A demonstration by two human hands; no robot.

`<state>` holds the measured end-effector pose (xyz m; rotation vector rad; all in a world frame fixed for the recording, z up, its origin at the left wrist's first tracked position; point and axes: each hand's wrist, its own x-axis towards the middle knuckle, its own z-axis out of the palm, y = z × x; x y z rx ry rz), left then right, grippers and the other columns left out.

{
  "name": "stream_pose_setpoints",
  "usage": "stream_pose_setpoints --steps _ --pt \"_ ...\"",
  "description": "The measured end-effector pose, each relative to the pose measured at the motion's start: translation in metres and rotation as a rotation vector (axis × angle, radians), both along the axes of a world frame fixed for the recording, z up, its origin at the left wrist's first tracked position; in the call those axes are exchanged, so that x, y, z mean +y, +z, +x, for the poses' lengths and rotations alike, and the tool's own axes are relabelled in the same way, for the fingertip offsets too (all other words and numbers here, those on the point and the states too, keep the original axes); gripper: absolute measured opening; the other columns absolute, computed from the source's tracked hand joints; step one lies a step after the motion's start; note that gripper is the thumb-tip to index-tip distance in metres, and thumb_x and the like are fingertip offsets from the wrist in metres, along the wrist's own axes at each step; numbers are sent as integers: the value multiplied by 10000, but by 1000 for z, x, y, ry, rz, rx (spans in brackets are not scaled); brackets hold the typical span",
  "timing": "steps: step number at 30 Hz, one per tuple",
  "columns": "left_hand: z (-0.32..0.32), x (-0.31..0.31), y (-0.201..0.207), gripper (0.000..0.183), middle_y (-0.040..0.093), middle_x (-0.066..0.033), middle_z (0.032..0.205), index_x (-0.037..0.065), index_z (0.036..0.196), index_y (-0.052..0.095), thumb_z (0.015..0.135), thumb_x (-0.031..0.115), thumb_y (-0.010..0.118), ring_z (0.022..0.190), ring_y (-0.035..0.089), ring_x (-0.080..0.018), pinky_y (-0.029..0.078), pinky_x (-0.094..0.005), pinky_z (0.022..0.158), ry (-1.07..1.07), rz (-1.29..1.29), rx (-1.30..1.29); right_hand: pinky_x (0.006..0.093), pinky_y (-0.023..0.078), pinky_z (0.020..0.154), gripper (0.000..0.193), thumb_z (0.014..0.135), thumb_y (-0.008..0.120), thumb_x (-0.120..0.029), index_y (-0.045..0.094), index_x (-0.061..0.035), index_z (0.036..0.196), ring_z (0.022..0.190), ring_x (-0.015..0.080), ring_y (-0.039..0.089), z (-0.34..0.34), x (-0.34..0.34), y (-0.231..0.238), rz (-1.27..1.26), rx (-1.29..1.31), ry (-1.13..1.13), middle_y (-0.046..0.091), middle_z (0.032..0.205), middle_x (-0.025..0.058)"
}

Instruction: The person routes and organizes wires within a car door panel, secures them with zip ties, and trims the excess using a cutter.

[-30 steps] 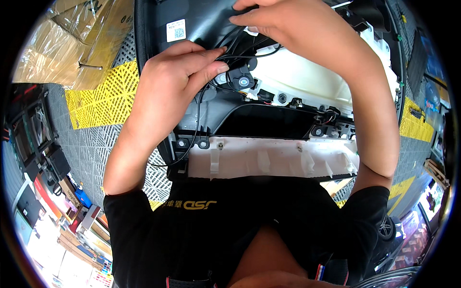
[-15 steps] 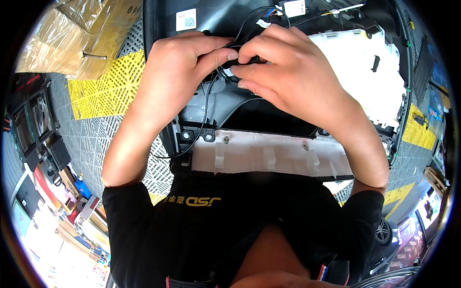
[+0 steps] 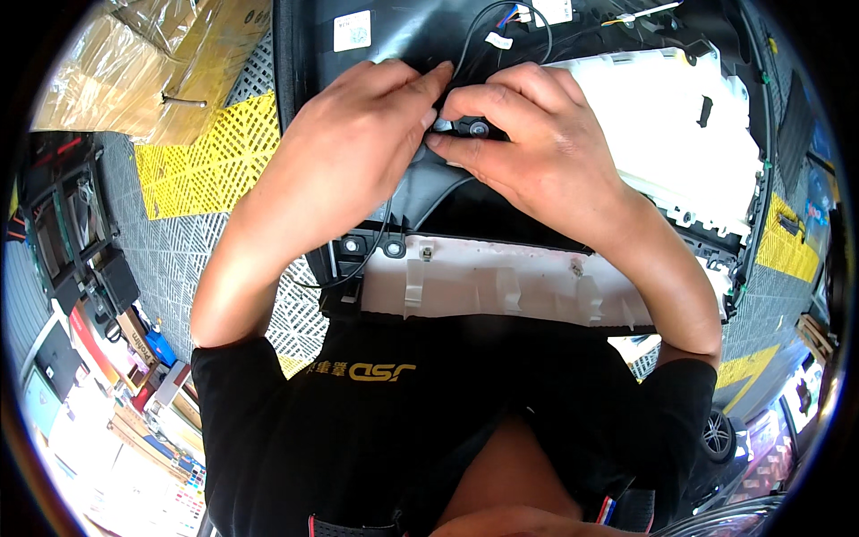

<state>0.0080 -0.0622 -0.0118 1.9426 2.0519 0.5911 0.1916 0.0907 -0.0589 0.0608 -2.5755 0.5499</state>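
Note:
Both hands meet over the bare back of a large black car door panel [image 3: 412,34]. My left hand [image 3: 362,134] is closed, its fingers pinched on a thin black cable [image 3: 467,43] that loops up beyond the fingertips. A lower run of black cable hangs from under that hand toward the panel's near left corner. My right hand [image 3: 546,134] pinches with thumb and index finger at the same spot, against the left fingertips. A small pale piece shows between the fingertips; the grip itself is partly hidden. Under the right palm sits a round black fitting [image 3: 479,129].
White padding [image 3: 662,125] covers the panel's right part, and a pale strip [image 3: 528,282] runs along its near edge. Coloured wires [image 3: 514,13] and a white label [image 3: 352,32] lie at the far side. A plastic-wrapped carton [image 3: 134,72] stands far left on grey-yellow floor grating [image 3: 210,166].
My left hand has rolled over, its knuckles now covering the cable coil seen before. The fingertips of both hands have drawn closer together. The panel sits slightly farther right in view.

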Motion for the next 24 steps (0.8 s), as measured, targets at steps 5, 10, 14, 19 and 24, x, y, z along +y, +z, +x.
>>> stream_pose_setpoints --steps 5,10,14,19,24 --pt "13 -8 -7 570 716 -63 988 3 1416 731 850 61 768 912 688 -261 601 -371 824 -37 117 273 343 472 953 74 827 870 -185 874 -197 899 1025 128 643 5 3 -1 8 45 7 739 1072 -108" --pt "31 -14 -13 449 828 -48 1153 19 1249 816 804 61 775 982 735 -183 610 -331 822 32 227 444 366 498 875 225 731 917 -130 832 -158 937 978 192 664 9 25 7 -12 146 23 726 1070 -45" --pt "28 -19 -20 374 833 -60 1170 32 1199 819 827 48 784 1005 749 -201 612 -334 828 62 253 357 403 537 928 410 718 922 -131 839 -167 1118 1103 233 691 8 45 25 95 80 -1 738 1196 1" --pt "30 -8 -21 338 833 -77 1189 45 1175 820 838 55 839 1024 761 -249 625 -377 897 43 242 276 386 524 979 341 914 806 -266 824 -177 1242 1226 221 652 13 67 18 216 -34 76 719 1287 -4" --pt "15 -17 -33 270 837 -149 1194 -21 1179 818 946 109 859 1045 789 -326 614 -437 959 -22 193 358 383 549 1075 330 854 818 -265 831 -224 1181 1305 205 655 45 56 16 255 -9 -140 712 1386 -22"
